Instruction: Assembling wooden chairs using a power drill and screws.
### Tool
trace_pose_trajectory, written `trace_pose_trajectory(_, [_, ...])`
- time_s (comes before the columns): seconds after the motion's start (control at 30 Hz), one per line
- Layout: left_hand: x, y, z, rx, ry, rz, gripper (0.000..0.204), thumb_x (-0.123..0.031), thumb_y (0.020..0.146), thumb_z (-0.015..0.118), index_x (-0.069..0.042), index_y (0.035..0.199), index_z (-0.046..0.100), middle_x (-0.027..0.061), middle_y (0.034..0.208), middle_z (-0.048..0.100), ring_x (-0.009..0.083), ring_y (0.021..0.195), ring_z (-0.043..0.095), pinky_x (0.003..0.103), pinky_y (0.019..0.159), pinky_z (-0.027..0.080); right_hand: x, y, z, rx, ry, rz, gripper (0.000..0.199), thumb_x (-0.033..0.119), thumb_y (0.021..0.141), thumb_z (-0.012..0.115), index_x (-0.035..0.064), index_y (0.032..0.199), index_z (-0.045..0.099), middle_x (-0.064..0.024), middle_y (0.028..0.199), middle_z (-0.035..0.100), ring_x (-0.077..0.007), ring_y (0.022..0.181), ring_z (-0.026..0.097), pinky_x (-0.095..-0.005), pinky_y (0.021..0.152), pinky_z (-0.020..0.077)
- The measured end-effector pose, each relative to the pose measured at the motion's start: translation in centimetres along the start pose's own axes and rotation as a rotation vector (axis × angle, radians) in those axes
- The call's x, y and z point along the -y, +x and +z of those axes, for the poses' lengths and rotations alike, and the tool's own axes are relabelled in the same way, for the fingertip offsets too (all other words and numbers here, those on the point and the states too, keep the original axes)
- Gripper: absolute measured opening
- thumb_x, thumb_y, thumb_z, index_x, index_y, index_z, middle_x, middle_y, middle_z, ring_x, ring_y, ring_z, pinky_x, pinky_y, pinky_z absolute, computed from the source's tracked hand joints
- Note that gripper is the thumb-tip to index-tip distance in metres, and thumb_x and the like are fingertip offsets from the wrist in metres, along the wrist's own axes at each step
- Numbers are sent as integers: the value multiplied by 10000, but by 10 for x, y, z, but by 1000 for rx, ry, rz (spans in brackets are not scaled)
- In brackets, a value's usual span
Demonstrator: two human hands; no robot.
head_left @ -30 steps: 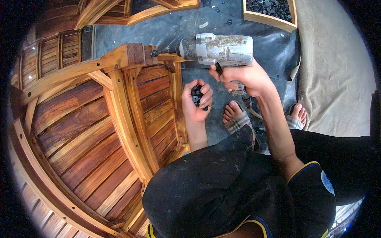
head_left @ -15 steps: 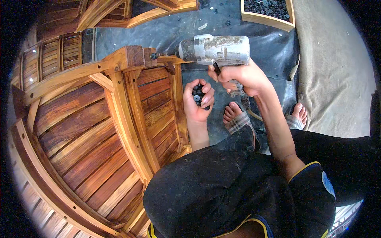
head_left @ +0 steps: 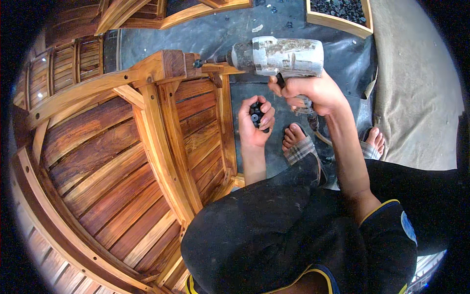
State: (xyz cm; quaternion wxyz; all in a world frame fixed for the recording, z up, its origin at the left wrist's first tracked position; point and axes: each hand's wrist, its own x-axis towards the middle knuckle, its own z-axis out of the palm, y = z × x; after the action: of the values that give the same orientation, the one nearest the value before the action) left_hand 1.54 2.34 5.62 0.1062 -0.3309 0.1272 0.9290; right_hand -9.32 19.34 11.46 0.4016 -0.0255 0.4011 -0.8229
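Observation:
My right hand (head_left: 311, 93) grips a worn silver air impact driver (head_left: 289, 56), index finger at its trigger. The tool lies roughly level with its nose pointing left. At its tip sits a small dark round piece (head_left: 197, 63), at the end of a wooden leg (head_left: 192, 65) of a slatted wooden furniture frame (head_left: 169, 117); whether they touch is unclear. Below the tool, my left hand (head_left: 254, 122) is closed around several small black round pieces (head_left: 255, 113), one with a pale ring showing. The fingers partly hide them.
An open wooden box (head_left: 340, 22) of similar black pieces stands at the far right on a dark sheet (head_left: 293, 39). An air hose (head_left: 323, 137) hangs from the tool's grip near my feet. More wooden furniture (head_left: 181, 17) stands at the back; beige cloth (head_left: 416, 98) covers the right side.
The whole view has shifted a little, so the furniture and box appear farther right and slightly higher. Both hands keep their holds, and the tool's tip stays by the leg's end.

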Motion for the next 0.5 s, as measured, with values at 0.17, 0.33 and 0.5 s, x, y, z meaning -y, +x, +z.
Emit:
trace_pose_trajectory(0.17, [-2, -1, 0, -16, 27, 0, 201, -218, 897, 503, -27, 848, 541, 42, 655, 449, 120, 426, 383, 213, 303, 298, -2, 1, 2, -31, 26, 19, 281, -41, 597, 550, -45, 874, 593, -68, 693, 562, -85, 466, 405, -226, 408, 310])
trace_pose_trajectory(0.33, [-4, 0, -3, -3, 17, 3, 199, -218, 896, 504, -27, 856, 544, 46, 662, 450, 124, 429, 384, 219, 309, 298, -2, -1, 4, -33, -15, -7, 254, -37, 600, 549, -47, 850, 591, -65, 687, 555, -82, 456, 397, -228, 403, 303])
trace_pose_trajectory(0.5, [-1, 5, -8, 8, 23, 9, 196, -212, 894, 506, -24, 857, 548, 51, 672, 456, 132, 440, 394, 234, 321, 306, -4, -2, -3, -34, -9, -2, 225, -10, 628, 572, -4, 850, 609, -24, 658, 560, -81, 449, 411, -231, 384, 304])
